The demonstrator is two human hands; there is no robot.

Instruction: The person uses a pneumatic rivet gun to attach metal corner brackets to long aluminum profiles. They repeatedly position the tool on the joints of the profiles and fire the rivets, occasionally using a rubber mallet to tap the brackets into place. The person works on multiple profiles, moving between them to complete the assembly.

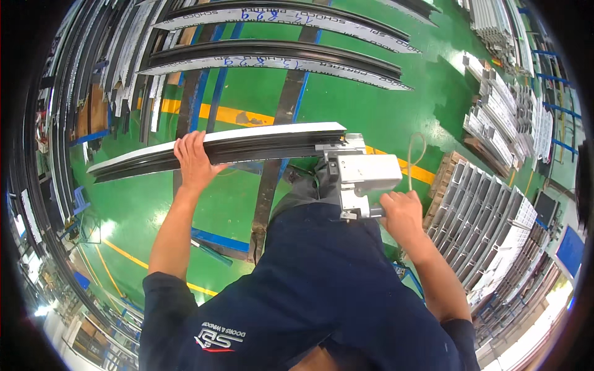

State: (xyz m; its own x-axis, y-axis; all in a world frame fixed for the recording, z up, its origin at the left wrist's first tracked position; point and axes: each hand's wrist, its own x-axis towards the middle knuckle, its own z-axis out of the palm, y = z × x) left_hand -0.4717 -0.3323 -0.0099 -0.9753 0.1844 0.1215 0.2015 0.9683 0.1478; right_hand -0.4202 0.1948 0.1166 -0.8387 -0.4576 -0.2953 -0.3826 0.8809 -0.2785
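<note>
A long black profile bar with a white film strip along its upper edge lies crosswise in front of me. My left hand is closed over the bar left of its middle, with the fingers over the film edge and the thumb along the dark side. At the bar's right end sits a silver, boxy hand-held machine with a metal clamp-like head against the profile. My right hand is wrapped round the grip at the machine's lower right. A pale cable or hose loops up beside it.
Dark support rails with blue edges run under the bar. Two more film-covered profiles lie across them farther off. Long profiles crowd the left. Stacked profiles stand on a wooden pallet at right. The green floor bears yellow lines.
</note>
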